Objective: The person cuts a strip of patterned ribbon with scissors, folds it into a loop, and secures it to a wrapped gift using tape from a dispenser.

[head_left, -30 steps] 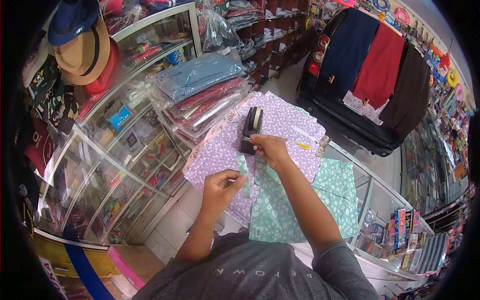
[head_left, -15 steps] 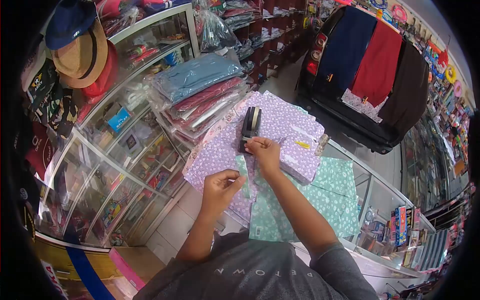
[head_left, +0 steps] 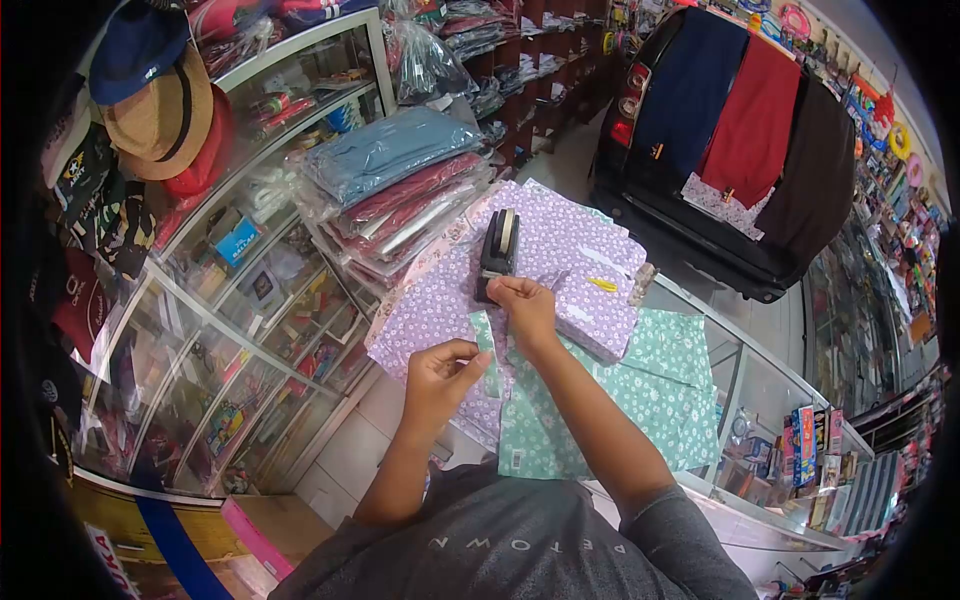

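Note:
My left hand (head_left: 440, 380) pinches a narrow strip of green floral paper (head_left: 484, 335) between thumb and fingers. The fingers of my right hand (head_left: 525, 308) are closed at the near end of a black tape dispenser (head_left: 499, 248); any tape between them is too thin to make out. The dispenser stands on purple floral wrapping paper (head_left: 420, 330). Right of it is a box-like parcel (head_left: 597, 325) covered in the same purple pattern, with a small yellow object (head_left: 603, 285) on top. Green floral paper (head_left: 655, 400) lies under my right forearm.
Plastic-wrapped folded clothes (head_left: 390, 160) are stacked beyond the paper on the left. Glass display cases (head_left: 240, 330) run along the left, and another glass counter (head_left: 735, 390) is at right. Hats (head_left: 160, 110) hang at upper left. Trousers (head_left: 750, 130) drape over a black car-shaped display at upper right.
The tape dispenser's near end and my right fingers have shifted very slightly left. My left hand keeps its place with the green paper strip.

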`<state>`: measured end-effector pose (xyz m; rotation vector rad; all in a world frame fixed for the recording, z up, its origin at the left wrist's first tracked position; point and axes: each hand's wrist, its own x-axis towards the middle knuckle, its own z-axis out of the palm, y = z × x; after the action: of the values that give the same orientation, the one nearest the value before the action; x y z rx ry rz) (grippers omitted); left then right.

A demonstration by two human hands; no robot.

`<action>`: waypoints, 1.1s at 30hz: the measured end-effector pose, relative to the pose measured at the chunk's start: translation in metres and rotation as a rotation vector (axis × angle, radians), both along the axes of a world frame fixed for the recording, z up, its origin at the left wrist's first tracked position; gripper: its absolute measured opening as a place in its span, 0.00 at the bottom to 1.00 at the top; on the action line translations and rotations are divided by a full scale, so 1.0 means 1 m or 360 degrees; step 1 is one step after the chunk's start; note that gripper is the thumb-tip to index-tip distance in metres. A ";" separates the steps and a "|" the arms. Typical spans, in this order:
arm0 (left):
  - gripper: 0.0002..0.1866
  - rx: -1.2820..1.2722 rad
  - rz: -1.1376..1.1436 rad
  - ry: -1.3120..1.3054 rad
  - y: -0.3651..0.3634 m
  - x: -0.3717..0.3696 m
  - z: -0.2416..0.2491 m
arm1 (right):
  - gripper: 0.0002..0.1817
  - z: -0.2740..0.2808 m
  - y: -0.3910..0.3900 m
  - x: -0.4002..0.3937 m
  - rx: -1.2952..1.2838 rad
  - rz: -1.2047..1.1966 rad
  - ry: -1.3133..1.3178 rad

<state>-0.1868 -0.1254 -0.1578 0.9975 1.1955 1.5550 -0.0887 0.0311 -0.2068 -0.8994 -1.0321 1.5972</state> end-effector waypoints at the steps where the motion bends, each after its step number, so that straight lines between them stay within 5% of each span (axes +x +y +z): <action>1: 0.04 0.0002 -0.0003 0.0001 0.000 0.000 0.000 | 0.11 0.000 0.001 0.001 -0.0023 0.0034 0.0008; 18: 0.04 0.0028 -0.0041 -0.0029 0.003 0.008 0.000 | 0.07 -0.008 -0.005 -0.005 -0.0264 -0.0018 0.0174; 33: 0.05 0.0019 -0.0024 -0.0054 0.005 0.013 0.003 | 0.10 -0.025 -0.003 -0.013 0.0157 -0.0210 -0.0381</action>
<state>-0.1736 -0.1206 -0.1549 0.9822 1.1543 1.5631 -0.1016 0.0285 -0.2318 -1.0864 -1.1808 1.3400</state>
